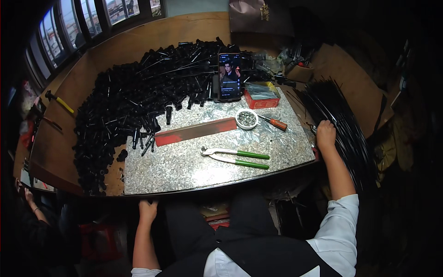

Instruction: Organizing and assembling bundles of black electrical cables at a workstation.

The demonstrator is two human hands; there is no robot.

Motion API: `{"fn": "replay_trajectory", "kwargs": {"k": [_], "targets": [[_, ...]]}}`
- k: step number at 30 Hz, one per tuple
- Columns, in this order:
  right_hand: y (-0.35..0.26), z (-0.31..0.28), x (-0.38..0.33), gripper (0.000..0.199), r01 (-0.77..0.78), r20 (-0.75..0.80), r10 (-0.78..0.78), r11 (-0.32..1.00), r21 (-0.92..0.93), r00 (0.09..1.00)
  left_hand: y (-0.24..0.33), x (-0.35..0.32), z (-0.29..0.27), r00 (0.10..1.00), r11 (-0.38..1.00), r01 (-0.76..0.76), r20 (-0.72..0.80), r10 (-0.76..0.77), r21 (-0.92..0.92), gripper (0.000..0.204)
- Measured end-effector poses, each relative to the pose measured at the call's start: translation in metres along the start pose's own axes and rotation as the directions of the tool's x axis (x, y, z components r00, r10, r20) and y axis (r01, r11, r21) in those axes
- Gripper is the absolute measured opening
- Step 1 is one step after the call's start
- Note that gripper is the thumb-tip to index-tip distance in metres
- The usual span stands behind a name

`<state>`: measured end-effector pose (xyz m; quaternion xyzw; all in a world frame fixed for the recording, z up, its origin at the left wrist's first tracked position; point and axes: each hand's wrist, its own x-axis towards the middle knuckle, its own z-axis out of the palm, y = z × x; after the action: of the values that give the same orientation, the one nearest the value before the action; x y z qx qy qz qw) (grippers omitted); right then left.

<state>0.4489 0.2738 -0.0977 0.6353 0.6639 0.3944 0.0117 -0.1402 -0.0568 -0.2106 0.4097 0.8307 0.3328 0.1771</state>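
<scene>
At the right edge of the stone-patterned board (175,171), my right hand (326,134) is closed, its fingers curled beside a small silvery piece. What it holds, if anything, is hidden. Against it lies a thick bundle of long thin black rods (344,120). My left hand (147,211) reaches up to the board's front edge, which covers its fingers. Green-handled end-cutting pincers (253,155) rest on the board, jaws to the left. Behind them sit a worn red bar (196,131), a white bowl (247,128) of small metal pieces and a screwdriver (278,124) with an orange handle.
A big heap of black tubular parts (124,87) covers the back and left. A phone (229,76) stands upright beside a red box (263,101) of thin pieces. At far left are a yellow-handled hammer (64,105) and another person's hand (30,198). Wooden walls (184,25) enclose the bench.
</scene>
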Motion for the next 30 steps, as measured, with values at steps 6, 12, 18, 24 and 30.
{"fn": "replay_trajectory", "kwargs": {"k": [6,12,18,24,30], "targets": [[0.006,-0.031,0.011,0.028,0.029,-0.148,-0.018,0.997,0.075,0.989,0.015,-0.007,-0.002,0.997,0.994,-0.072,0.021,0.073,-0.078,0.034],[0.02,-0.03,0.02,0.041,-0.029,-0.059,0.038,0.989,0.143,0.998,0.023,-0.01,-0.006,0.998,0.997,-0.051,0.037,0.053,-0.066,0.036],[0.033,-0.008,0.013,0.036,-0.012,-0.016,0.016,0.972,0.234,1.0,0.0,-0.011,-0.003,0.991,0.989,-0.134,0.004,0.135,-0.06,0.037],[0.047,0.005,0.014,0.011,-0.104,0.036,0.099,0.98,0.171,0.994,0.011,-0.015,-0.006,0.992,0.993,-0.088,0.079,0.094,-0.074,0.038],[0.067,-0.04,0.035,0.005,-0.183,-0.109,0.194,0.977,0.107,0.975,0.032,-0.02,-0.014,0.989,0.997,-0.065,0.133,0.059,0.045,0.043]]}}
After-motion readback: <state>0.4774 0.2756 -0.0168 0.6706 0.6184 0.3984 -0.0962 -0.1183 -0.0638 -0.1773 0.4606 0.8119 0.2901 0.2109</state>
